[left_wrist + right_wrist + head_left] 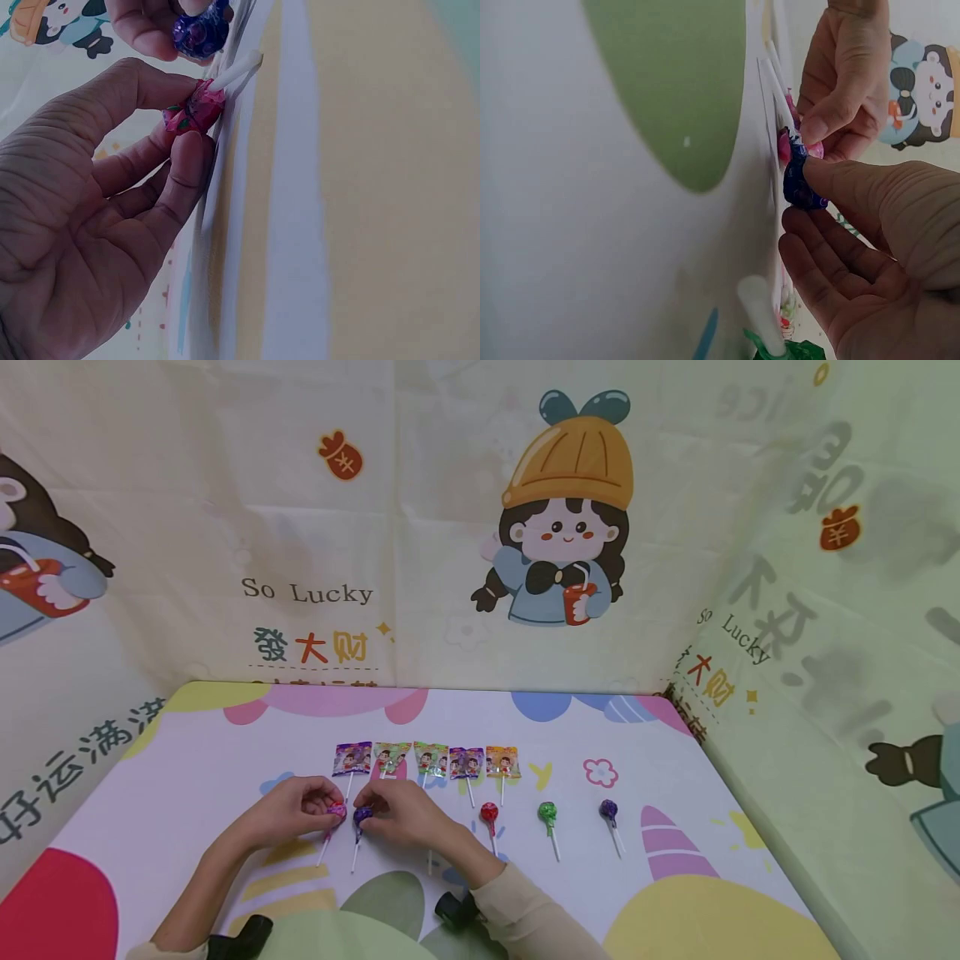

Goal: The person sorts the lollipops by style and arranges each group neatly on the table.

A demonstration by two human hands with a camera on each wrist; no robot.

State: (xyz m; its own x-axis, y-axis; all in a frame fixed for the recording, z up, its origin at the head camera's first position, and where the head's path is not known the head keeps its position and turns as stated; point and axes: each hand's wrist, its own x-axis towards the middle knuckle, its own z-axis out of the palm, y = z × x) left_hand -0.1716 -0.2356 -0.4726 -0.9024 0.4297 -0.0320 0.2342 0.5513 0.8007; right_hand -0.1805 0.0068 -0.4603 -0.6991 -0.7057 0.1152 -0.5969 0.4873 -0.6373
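Observation:
My left hand (288,810) pinches the head of a pink-wrapped lollipop (196,109) between thumb and fingers, its white stick pointing toward the near side of the table. Just beside it, my right hand (408,814) holds a dark blue-purple lollipop (799,176) by its wrapped head, thumb on one side and fingertips on the other. The two candies are close together at the left of a loose row. Below the right hand a white stick (430,862) pokes out, and the right wrist view has a green-wrapped lollipop (799,350) there; the hand hides its head from above.
Right of my hands lie a red lollipop (489,812), a green lollipop (548,811) and a purple lollipop (609,809), spaced apart. Behind runs a line of several flat-bagged lollipops, including an orange one (502,762). A printed cloth covers the table (570,902); patterned sheets (442,527) hang around it.

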